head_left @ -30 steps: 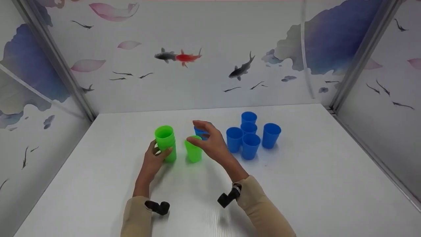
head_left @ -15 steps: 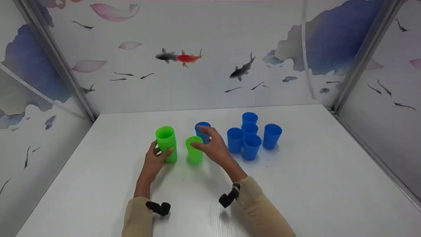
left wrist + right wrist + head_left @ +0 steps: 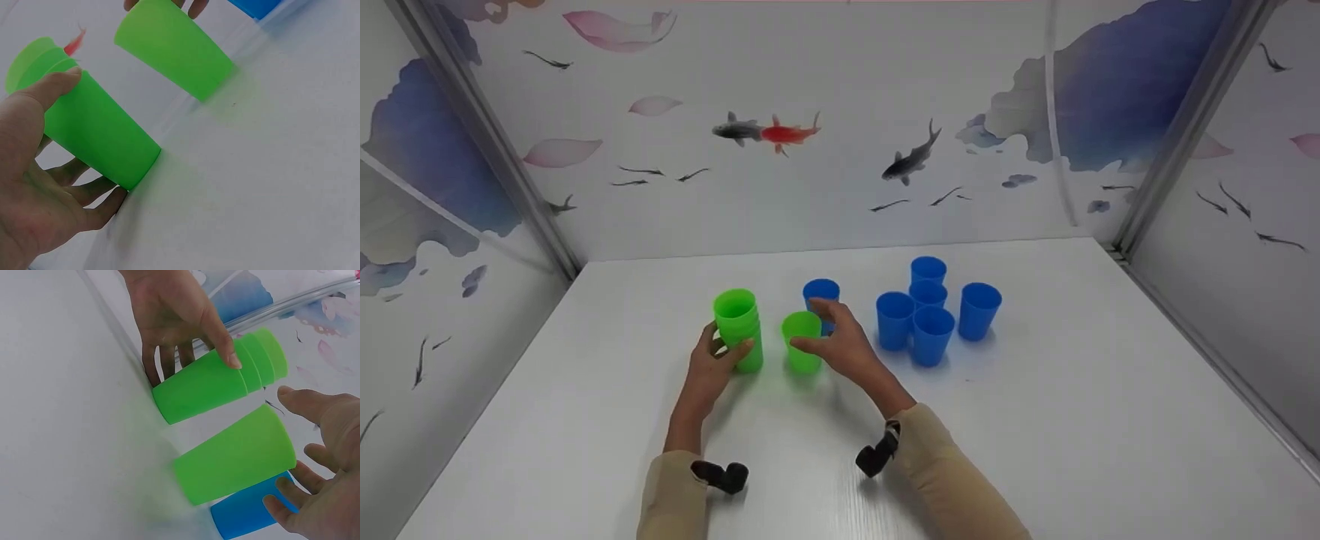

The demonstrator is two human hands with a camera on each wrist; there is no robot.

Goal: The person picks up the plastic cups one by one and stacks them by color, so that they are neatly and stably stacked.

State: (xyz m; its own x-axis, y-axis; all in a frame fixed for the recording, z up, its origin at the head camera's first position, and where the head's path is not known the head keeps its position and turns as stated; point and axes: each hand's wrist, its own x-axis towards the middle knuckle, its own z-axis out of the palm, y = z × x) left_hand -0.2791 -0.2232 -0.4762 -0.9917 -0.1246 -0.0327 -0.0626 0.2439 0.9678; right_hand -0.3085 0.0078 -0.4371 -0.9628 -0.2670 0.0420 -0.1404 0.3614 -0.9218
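The lone green cup point(image 3: 804, 358) stands upright on the white table point(image 3: 780, 450), between the person's two hands. The right hand point(image 3: 844, 341) is just beside it, the thumb point(image 3: 308, 404) before its near side and the other fingers round towards its far right. Those fingers are spread in a loose curve, the gap wide enough to take the cup's mouth. From the right-wrist view the thumb tip is clear of the rim; whether a fingertip brushes the cup, I can't tell.

To its left, the left hand point(image 3: 715, 364) grips an upright stack of green cups point(image 3: 741, 324), thumb pressed high on the outermost cup, near its rim, and the other fingers wrapped around the far side, reaching down towards the base.

Counting greens, I make it one lone cup and at least three nested in the stack; the rims sit too close together to be certain. Blue cups show six rims: one cup point(image 3: 819, 290) directly behind the lone green one, partly covered by the right hand, four in a close cluster point(image 3: 933, 341) farther right, and one point(image 3: 979, 313) just beside that cluster.
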